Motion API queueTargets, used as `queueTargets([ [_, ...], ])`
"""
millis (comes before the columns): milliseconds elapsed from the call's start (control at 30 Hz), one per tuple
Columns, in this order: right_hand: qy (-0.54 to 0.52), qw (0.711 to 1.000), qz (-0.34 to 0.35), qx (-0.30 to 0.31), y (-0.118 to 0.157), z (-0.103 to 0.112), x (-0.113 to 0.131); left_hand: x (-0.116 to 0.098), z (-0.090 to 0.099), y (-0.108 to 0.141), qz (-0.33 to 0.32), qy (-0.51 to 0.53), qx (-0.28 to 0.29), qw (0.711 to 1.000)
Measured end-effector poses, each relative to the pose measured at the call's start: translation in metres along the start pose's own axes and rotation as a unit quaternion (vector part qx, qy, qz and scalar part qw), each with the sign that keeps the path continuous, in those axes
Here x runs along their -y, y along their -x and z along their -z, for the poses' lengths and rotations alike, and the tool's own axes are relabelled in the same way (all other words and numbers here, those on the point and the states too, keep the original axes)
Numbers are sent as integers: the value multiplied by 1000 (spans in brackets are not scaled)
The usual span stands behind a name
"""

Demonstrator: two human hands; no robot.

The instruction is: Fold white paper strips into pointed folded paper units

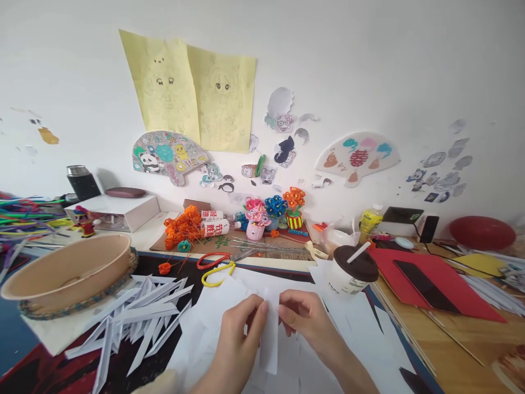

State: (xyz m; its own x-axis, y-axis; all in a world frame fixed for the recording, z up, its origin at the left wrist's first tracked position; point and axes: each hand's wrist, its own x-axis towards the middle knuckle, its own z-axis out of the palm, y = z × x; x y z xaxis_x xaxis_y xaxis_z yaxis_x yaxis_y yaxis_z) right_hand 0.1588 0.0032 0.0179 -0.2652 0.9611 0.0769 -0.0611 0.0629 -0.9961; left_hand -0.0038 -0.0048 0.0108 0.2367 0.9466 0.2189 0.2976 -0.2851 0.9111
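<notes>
A narrow folded strip of white paper stands nearly upright between my hands. My left hand is closed on the strip's left side, thumb in front and fingers curled behind. At the right edge, my right hand has its thumb and forefinger drawn together against the paper; its other fingers curl under and are partly hidden. Loose white paper sheets lie beneath both hands. To the left is a heap of folded paper strips.
Red-and-yellow-handled scissors lie behind my hands. A lidded cup with a straw stands at right, near a red folder and a dark phone. A beige basin sits at left. Pipe-cleaner flowers are at the back.
</notes>
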Motion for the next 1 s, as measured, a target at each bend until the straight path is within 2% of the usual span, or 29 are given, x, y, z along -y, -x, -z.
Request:
queueTargets([
  [333,-4,999,-22,-24,5,-5,1,-1,1,-3,-27,-10,-6,1000],
  [467,25,996,-7,-90,5,-4,-3,1,1,-1,-41,-52,-67,996],
  [533,49,993,6,-103,4,-3,-5,3,-1,-1,-60,-85,-83,991],
  [767,48,994,18,-95,2,-3,-6,4,-6,2,-77,-85,-64,991],
  [1000,27,995,21,-89,1,-2,-2,2,-2,1,-67,-62,-2,996],
])
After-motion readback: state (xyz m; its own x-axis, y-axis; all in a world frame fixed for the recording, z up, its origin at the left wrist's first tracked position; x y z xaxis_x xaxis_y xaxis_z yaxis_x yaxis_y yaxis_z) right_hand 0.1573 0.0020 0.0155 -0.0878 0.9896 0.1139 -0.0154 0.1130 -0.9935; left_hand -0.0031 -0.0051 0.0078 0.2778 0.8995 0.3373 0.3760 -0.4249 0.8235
